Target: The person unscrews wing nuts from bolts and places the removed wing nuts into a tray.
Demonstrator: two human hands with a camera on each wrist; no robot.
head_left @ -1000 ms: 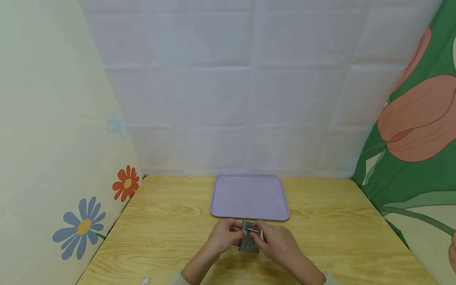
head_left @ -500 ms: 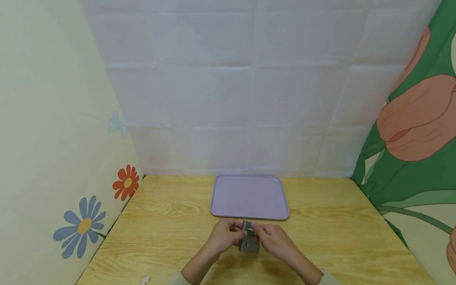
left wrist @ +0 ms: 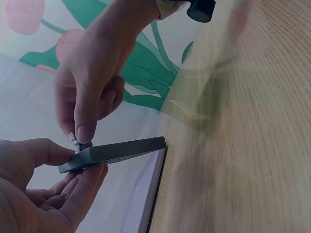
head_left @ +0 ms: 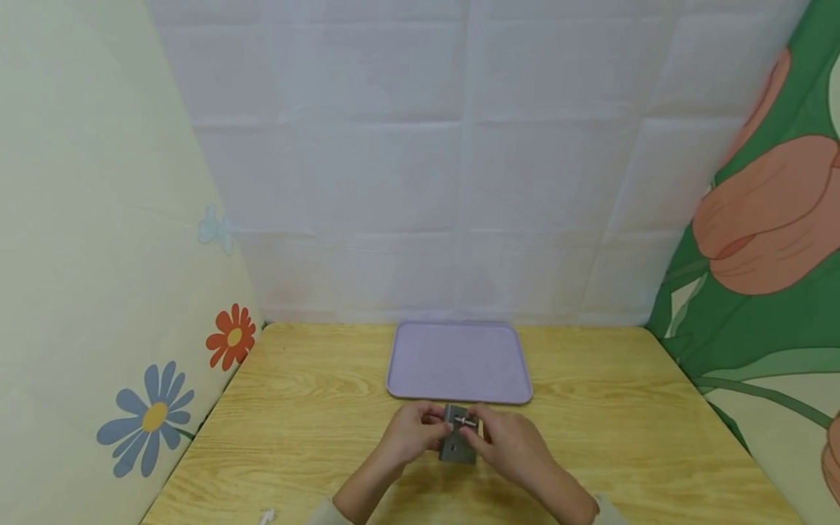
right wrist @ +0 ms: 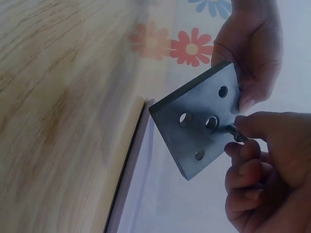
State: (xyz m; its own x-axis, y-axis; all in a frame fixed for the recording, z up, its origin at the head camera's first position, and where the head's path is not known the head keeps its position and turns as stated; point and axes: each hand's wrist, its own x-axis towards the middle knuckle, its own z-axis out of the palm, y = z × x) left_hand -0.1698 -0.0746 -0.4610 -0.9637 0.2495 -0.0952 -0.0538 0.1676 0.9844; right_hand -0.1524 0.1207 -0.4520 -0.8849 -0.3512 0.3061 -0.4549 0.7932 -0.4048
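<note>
Left grip (head_left: pixel 410 435) round edge of plate (head_left: pixel 462 448)

a grey, round-holed plate (right wrist: pixel 194 138) is held tilted, a silver wing screw (right wrist: pixel 236 133) standing against its face.

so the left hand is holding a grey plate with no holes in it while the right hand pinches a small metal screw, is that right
Not quite: the grey plate does have holes; the right wrist view shows several round ones through it. The rest stands: the left hand holds it and the right hand pinches the small metal screw.
</note>
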